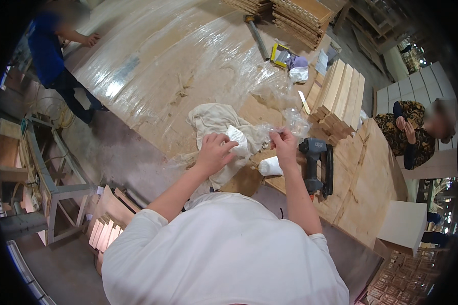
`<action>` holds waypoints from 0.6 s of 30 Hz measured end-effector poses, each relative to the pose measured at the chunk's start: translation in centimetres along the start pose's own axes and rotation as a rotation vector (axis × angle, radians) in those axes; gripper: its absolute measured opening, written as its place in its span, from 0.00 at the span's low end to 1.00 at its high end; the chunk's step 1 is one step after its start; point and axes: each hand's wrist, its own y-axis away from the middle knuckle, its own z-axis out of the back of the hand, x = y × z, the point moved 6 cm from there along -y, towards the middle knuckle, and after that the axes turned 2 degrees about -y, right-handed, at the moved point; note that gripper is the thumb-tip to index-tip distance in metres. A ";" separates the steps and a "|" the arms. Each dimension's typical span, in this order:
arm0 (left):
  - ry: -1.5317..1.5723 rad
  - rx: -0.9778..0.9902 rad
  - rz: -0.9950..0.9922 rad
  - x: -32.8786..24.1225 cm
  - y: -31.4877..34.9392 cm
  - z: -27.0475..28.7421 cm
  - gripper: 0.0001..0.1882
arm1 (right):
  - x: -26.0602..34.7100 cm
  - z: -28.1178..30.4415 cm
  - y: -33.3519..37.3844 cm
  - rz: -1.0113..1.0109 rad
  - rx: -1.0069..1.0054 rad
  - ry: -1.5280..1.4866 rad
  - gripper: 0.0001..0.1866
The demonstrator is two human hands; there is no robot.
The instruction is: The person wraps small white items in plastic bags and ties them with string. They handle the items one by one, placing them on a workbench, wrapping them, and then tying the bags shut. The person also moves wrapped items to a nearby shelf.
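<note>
My left hand [215,152] has its fingers curled against the edge of a crumpled white bundle [237,142], closed on it. Under that bundle a cream cloth [213,117] lies rumpled over the near edge of the table. To the right, my right hand [284,145] is closed in a pinch, with clear plastic film [263,131] at its fingertips. A white roll or cup-shaped piece [270,166] lies below, beside my right wrist. Just right of my right forearm rests a dark nail gun [316,165].
Film-covered boards [152,76] spread across the far table. At right are stacked wooden strips [341,96] and a white-bladed knife or scraper [304,102]. Farther back lie a hammer [258,38] and a yellow box [280,55]. One person [56,51] stands far left, another [407,129] at right.
</note>
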 end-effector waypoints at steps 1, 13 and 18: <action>-0.027 0.002 -0.019 -0.4 -0.4 -0.3 0.13 | -0.3 0.0 0.1 -0.007 0.010 -0.035 0.05; 0.161 -0.159 0.178 3.2 -1.0 0.3 0.05 | -0.9 4.3 4.2 -0.084 0.066 0.236 0.05; 0.268 -0.215 0.487 9.4 2.9 1.4 0.06 | -0.8 6.1 7.0 -0.186 -0.030 0.019 0.06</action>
